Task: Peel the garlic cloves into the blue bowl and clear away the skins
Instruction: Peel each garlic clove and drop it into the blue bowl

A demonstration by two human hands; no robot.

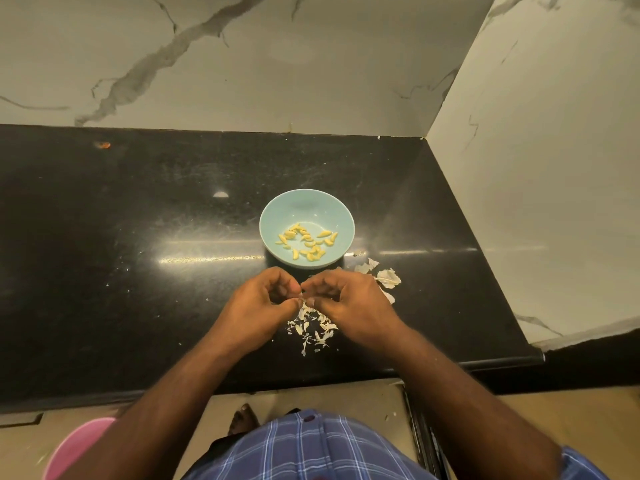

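Black polished stone makes up the surface [138, 237], which runs left to right under a white grey-veined marble wall and ends on the right against a second marble panel. Near its middle sits the round pale blue ceramic bowl [273, 216], holding a loose scatter of small yellow peeled garlic cloves [306, 242] across its floor. Both hands meet just in front of the bowl, on the side nearer the person: the left hand [258, 303] and the right hand [349, 303] have their fingertips drawn together, pinching something small between them, most likely a clove being stripped, though the thing itself is too hidden to make out. Directly below the fingertips lies a heap of thin white papery garlic skins [313, 327], and larger pale skin pieces [384, 278] lie just beside the bowl's right flank, partly behind the right hand. The bowl lies straight ahead of the hands, close by, roughly equally near to either, so dropping a finished clove calls for only a short forward reach over the near rim. Open room stretches wide to the left; on the right the surface narrows toward the panel, and its front edge runs just behind the skin heap, so sweeping skins toward the body risks spilling them onto the floor.
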